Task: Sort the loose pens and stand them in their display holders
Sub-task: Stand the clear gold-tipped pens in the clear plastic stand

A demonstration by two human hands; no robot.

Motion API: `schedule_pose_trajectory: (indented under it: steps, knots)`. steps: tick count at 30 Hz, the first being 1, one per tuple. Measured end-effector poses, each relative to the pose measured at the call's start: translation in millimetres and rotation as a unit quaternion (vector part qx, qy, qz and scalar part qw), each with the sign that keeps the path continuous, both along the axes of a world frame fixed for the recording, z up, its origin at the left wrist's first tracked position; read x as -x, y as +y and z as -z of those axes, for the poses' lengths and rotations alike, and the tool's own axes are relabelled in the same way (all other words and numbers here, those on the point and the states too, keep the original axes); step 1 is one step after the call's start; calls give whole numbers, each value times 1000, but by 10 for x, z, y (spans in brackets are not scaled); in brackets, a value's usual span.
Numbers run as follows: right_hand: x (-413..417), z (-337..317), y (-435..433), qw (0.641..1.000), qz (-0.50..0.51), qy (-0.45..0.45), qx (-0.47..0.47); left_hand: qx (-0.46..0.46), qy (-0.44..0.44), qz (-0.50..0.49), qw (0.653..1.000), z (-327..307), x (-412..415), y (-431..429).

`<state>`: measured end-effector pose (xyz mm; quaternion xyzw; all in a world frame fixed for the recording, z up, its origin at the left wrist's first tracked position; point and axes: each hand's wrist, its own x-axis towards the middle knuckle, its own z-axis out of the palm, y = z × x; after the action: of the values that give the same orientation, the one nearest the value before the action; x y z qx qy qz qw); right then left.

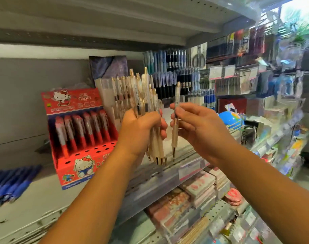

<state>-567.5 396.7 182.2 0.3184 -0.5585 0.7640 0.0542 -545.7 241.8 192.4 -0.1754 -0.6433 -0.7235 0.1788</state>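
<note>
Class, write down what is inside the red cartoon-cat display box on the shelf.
The red display box holds a back row of red pens; its front holes look empty. The pens' tips are hidden inside the holes.

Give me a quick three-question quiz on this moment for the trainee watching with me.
1. True or false: the right hand pinches a single pale pen, held upright.
2. The left hand grips: A) a bundle of pale pens; B) a pair of scissors; C) nothing.
3. Fill in: the loose blue pens lie to the ___ of the red display holder.

Key: 1 true; 2 A; 3 left.
</note>
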Motion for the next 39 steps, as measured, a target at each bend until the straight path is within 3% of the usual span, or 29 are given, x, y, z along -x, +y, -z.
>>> schedule_pose_trajectory:
  steps: [6,10,17,22,31,39]
  knots:
    - [618,-242,72,988,111,82,-73,-8,20,-58,998,-219,390,62]
    - [1042,-321,51,978,155,124,-69,-4,26,-96,995,-210,517,54]
    - [1715,-152,-21,962,143,198,-118,-6,38,-215,976,-12,619,74]
    - [1983,-26,15,952,134,242,-133,60,50,-300,951,193,634,137]
    - [2032,51,-27,948,108,246,-169,102,7,-395,913,311,622,129]
    - [1984,123,-48,933,111,212,-270,76,-6,-368,927,331,610,141]
